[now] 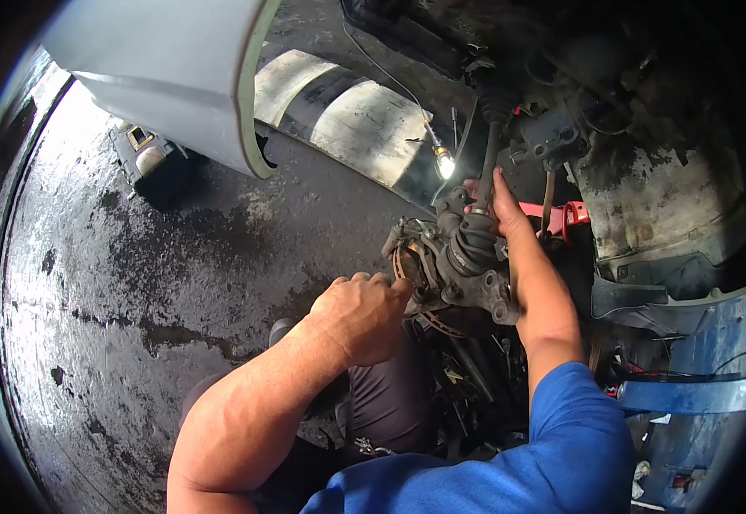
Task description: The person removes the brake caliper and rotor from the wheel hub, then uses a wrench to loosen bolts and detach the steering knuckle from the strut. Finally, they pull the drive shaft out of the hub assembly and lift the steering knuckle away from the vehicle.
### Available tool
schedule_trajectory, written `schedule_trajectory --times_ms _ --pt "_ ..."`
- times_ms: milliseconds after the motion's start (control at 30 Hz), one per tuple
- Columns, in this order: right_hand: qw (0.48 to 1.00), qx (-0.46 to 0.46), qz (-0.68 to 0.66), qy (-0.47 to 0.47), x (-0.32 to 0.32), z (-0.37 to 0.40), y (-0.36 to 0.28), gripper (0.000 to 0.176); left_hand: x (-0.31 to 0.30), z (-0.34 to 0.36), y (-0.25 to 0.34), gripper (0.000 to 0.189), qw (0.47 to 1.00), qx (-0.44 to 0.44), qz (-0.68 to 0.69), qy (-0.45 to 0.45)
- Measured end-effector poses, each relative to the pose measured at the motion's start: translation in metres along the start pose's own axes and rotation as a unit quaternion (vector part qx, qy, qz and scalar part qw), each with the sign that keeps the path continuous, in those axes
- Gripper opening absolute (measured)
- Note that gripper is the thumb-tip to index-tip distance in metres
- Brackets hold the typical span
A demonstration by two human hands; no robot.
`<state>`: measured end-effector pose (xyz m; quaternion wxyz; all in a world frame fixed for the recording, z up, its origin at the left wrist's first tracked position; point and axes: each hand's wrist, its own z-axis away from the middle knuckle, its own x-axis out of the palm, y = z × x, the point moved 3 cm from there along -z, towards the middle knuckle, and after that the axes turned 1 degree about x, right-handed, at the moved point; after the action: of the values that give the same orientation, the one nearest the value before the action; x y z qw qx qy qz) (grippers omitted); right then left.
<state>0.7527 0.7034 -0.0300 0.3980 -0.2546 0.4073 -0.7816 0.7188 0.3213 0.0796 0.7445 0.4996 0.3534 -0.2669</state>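
My left hand [360, 313] is closed in a fist against the near left side of the steering knuckle [476, 295], beside the rusty rim of a brake disc [400, 261]. What its fingers grip is hidden. My right hand [503, 206] reaches round the drive shaft [490, 163] just above the ribbed rubber boot [473, 244], thumb pointing up along the shaft and fingertips showing on its far side. The shaft runs up to a second boot [496, 104] under the vehicle.
A lit work bulb [445, 164] hangs just beyond the knuckle. A pale body panel [167, 86] juts in at upper left. A red metal part [572, 214] lies right of my right hand, a blue metal arm [690, 396] at lower right. A dark object [155, 167] sits on the floor.
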Motion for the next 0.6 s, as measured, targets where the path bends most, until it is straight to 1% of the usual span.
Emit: schedule_trajectory --times_ms 100,167,200,233,267,300,367,400,467,567,600 --pt "1.000 -0.006 0.011 -0.008 0.001 0.001 0.000 0.083 0.001 0.000 0.001 0.040 1.000 0.005 -0.004 0.006" --pt "0.994 -0.054 0.020 0.089 -0.003 -0.002 -0.001 0.076 0.003 0.001 0.001 0.040 1.000 0.009 -0.005 0.010" --pt "0.995 -0.053 0.022 0.087 -0.011 -0.010 0.002 0.076 0.004 0.001 0.002 0.040 1.000 0.017 -0.013 0.013" --pt "0.988 -0.028 0.060 0.138 -0.023 -0.017 0.004 0.075 0.005 0.002 0.003 0.040 0.999 0.024 -0.021 0.016" --pt "0.977 -0.003 0.099 0.188 -0.022 -0.014 0.002 0.073 0.006 0.003 0.002 0.040 0.999 0.022 -0.017 0.017" --pt "0.977 -0.002 0.103 0.186 -0.015 -0.012 0.002 0.073 0.007 0.004 0.002 0.041 0.999 0.024 -0.017 0.021" --pt "0.992 -0.032 -0.025 0.122 0.004 -0.004 0.002 0.069 0.009 0.007 0.000 0.041 0.999 0.022 -0.011 0.027" --pt "0.992 -0.029 -0.021 0.120 0.008 0.000 0.000 0.069 0.008 0.009 -0.001 0.037 0.999 0.023 -0.025 0.020" --pt "0.998 -0.009 0.021 0.064 0.015 0.002 0.000 0.068 0.009 0.011 -0.003 0.035 0.999 0.020 -0.038 0.013" --pt "0.997 -0.015 0.024 0.074 0.013 -0.006 0.000 0.068 0.009 0.013 -0.006 0.032 0.998 0.026 -0.035 0.036" --pt "0.997 -0.014 0.027 0.070 0.011 -0.012 0.001 0.068 0.009 0.014 -0.007 0.037 0.999 0.009 -0.024 0.024"
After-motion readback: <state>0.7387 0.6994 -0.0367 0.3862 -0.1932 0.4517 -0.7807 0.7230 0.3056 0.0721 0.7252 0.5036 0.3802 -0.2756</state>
